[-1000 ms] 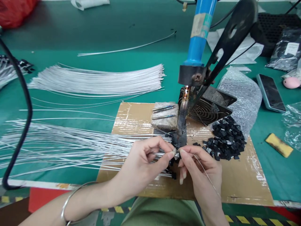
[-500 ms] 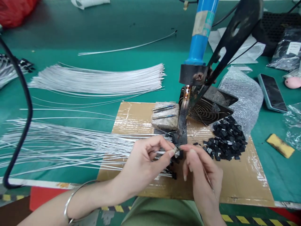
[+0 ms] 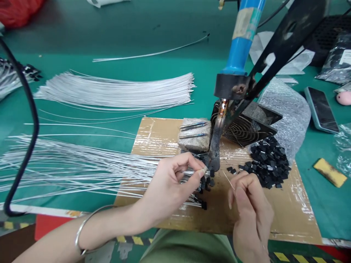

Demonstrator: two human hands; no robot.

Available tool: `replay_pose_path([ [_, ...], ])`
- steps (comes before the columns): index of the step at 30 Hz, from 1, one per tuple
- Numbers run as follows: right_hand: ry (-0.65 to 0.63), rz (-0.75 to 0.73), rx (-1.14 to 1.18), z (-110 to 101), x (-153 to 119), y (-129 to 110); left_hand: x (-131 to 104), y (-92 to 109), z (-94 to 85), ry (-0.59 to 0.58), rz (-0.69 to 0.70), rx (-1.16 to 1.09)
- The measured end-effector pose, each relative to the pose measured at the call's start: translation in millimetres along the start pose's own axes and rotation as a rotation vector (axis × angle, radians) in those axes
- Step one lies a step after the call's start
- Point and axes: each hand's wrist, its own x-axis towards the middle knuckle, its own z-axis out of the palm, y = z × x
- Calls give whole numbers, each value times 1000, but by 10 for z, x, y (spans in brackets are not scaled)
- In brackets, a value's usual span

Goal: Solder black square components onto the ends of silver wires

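My left hand is closed in a pinch close by the tip of the soldering iron; its fingertips hide most of the small piece between them. Below and beside it lie white wires, several with black connectors at their right ends. To the right, my right hand is closed on a thin strand of solder wire, whose free end points up and left, apart from the iron. The iron, with a blue handle, is held tilted in a black metal stand arm.
A cardboard sheet covers the work spot. On it are a heap of black connectors, a small fan and a grey block with metal tips. Behind lies a wire bundle. A phone and yellow sponge are rightward.
My right hand has drawn back right and down with the solder wire, away from the iron tip. My left hand stays pinched near the tip. The view has shifted slightly.
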Motion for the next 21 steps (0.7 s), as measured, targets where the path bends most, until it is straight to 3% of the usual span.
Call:
replay_pose_path([
  [6,-39,-73,44,18,36,-63,28,-9,3,15,-24,28],
  [14,53,18,35,130,-4,-155,42,-4,-9,26,10,23],
  [21,-33,-55,80,70,80,-56,76,5,-1,42,28,-1],
])
